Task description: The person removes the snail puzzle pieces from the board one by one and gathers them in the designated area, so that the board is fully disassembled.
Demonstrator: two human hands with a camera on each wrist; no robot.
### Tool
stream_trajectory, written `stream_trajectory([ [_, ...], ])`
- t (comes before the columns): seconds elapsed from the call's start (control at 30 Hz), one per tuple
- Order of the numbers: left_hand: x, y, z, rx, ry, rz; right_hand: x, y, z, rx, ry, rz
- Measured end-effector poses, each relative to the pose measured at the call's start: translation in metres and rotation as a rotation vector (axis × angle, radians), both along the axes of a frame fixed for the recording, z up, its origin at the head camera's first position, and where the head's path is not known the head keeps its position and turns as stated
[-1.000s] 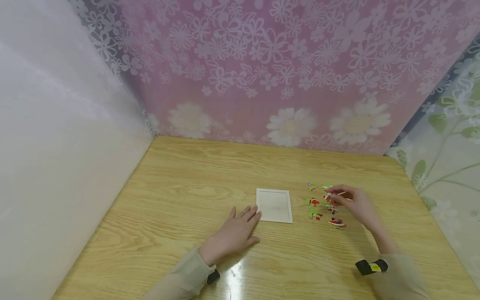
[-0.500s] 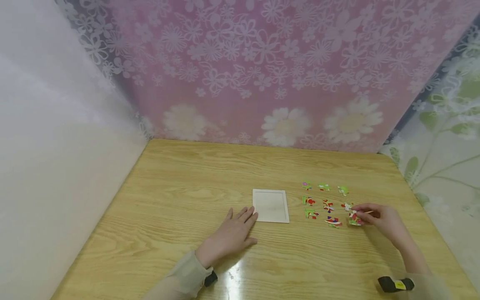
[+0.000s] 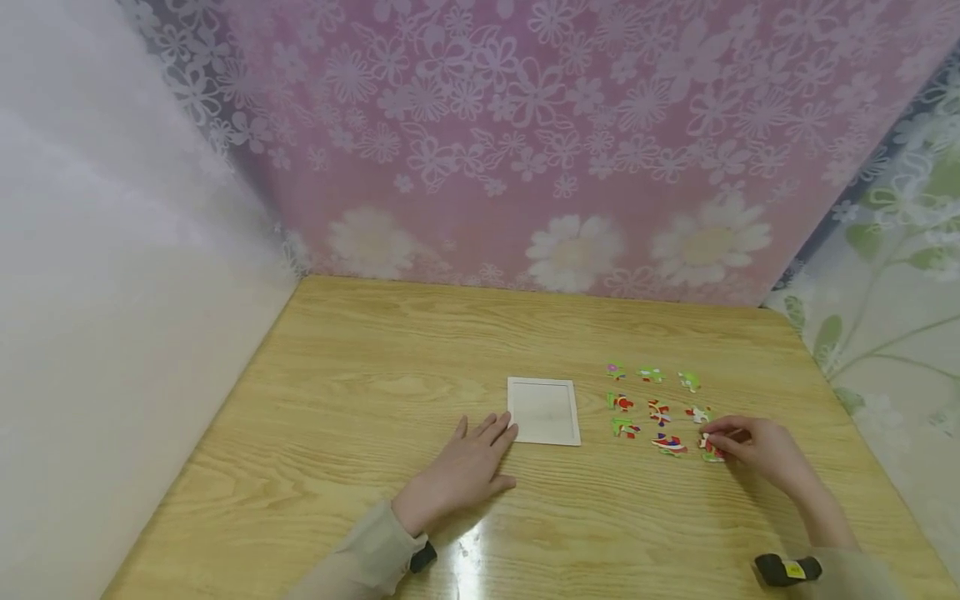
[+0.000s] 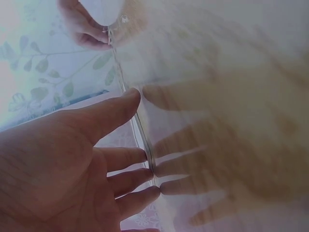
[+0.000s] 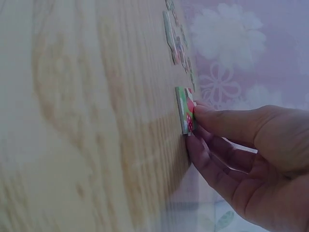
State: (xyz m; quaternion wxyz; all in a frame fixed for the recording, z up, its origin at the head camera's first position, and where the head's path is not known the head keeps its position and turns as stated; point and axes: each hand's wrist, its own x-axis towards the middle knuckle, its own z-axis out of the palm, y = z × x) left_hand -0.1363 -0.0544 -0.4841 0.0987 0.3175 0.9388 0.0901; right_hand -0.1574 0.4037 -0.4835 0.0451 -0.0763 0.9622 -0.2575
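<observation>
My right hand (image 3: 761, 452) pinches a jigsaw puzzle piece (image 5: 183, 110) between thumb and fingers, low over the table at the near right corner of the other pieces. Red, green and white show on that piece, and the fingers hide part of it. With its fingers straight, my left hand (image 3: 467, 468) lies palm down, fingertips at the left edge of a square white puzzle tray (image 3: 543, 413). In the left wrist view the thumb and fingers of this hand (image 4: 72, 150) are spread a little.
Several loose puzzle pieces (image 3: 660, 412) lie in rough rows to the right of the tray. The wooden table (image 3: 375, 375) meets a pink flowered curtain (image 3: 480, 192) at the back. A white wall (image 3: 135, 275) rises on the left, a leaf-patterned one (image 3: 900, 283) on the right.
My right hand has moved right and toward me from the middle pieces, carrying the puzzle piece, and has lowered it at the near right corner. The left hand has stayed at the tray.
</observation>
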Motion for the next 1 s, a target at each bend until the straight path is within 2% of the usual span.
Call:
stream_trajectory([
  [0.17, -0.001, 0.002, 0.001, -0.010, 0.008, 0.005, -0.002, -0.002, 0.000, 0.002, -0.021, -0.013],
  [0.3, -0.001, 0.004, 0.002, -0.008, 0.006, 0.007, -0.001, -0.002, 0.000, 0.002, 0.003, -0.014],
  [0.53, 0.000, 0.004, 0.003, -0.005, 0.002, 0.012, 0.000, -0.006, -0.004, -0.086, 0.051, 0.006],
  [0.63, -0.001, 0.002, 0.003, -0.003, 0.002, 0.016, -0.001, -0.008, -0.004, -0.085, 0.062, -0.011],
  [0.73, -0.001, 0.001, 0.003, 0.010, -0.007, 0.013, -0.001, -0.011, -0.001, -0.053, 0.122, -0.035],
  [0.87, -0.004, -0.003, -0.001, 0.070, -0.030, 0.016, -0.004, -0.017, 0.006, -0.022, 0.263, -0.022],
  [1.0, -0.016, -0.011, -0.004, 0.153, 0.023, 0.022, -0.009, -0.027, 0.014, -0.024, 0.324, 0.019],
])
